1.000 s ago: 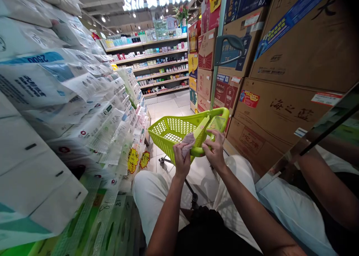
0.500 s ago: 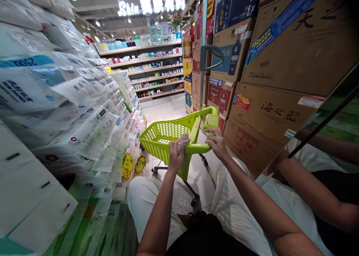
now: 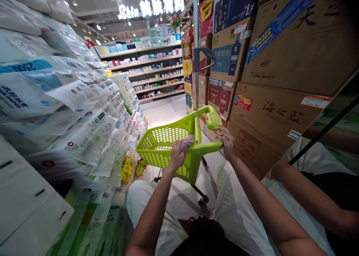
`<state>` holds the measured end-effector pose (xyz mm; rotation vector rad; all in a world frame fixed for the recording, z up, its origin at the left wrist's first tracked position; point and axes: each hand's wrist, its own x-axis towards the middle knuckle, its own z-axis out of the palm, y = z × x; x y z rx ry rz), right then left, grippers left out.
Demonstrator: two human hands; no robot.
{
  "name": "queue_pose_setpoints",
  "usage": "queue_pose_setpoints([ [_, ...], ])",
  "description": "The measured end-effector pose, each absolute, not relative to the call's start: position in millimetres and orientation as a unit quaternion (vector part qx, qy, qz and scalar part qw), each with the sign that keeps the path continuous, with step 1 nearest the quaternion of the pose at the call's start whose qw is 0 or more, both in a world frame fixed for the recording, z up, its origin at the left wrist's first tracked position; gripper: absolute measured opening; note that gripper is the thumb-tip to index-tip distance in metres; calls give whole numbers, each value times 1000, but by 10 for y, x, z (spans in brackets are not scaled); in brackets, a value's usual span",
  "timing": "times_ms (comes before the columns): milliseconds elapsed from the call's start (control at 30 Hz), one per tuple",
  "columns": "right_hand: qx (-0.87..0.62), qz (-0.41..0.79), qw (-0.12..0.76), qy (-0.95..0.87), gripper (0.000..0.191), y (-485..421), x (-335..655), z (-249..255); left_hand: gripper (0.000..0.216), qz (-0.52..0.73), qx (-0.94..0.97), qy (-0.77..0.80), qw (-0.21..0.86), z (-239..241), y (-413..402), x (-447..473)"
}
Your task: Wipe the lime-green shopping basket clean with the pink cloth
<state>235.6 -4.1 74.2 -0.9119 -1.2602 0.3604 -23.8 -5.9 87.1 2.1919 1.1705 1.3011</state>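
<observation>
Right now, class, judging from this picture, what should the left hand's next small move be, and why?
Probably a short slide of the pinkish cloth along the green basket's near rim, away from the handle. The left hand already holds the cloth at that rim, which continues past the hand, while the right hand is at the handle and could steady it.

The person wears a black top [image 3: 210, 246], down at the bottom middle of the frame. The white trousers [image 3: 241, 207] look loose, with soft folds and little spots of light on one leg. The arms [image 3: 151, 211] are bare, and so are the left hand [image 3: 177, 155] and right hand [image 3: 226, 143].
</observation>
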Motion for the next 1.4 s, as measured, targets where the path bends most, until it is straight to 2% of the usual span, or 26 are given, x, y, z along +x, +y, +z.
queue_pose_setpoints([
  [200,-404,176,689,-575,19,6,2440,734,29,317,865,309,237,1230,224,-83],
  [400,-392,173,697,-575,20,-14,2434,716,31,230,895,304,234,1322,619,-38],
  [700,-390,177,669,-607,21,-5,2498,741,27,328,843,373,208,1023,1408,301],
  [1033,-393,167,677,-599,21,-13,2455,735,18,386,755,472,241,1041,2354,768],
  [1167,-396,162,686,-589,21,-13,2427,782,13,366,727,517,265,1116,2377,882],
  [1400,-399,173,708,-557,18,-18,2384,805,35,163,827,457,283,1468,1662,586],
])
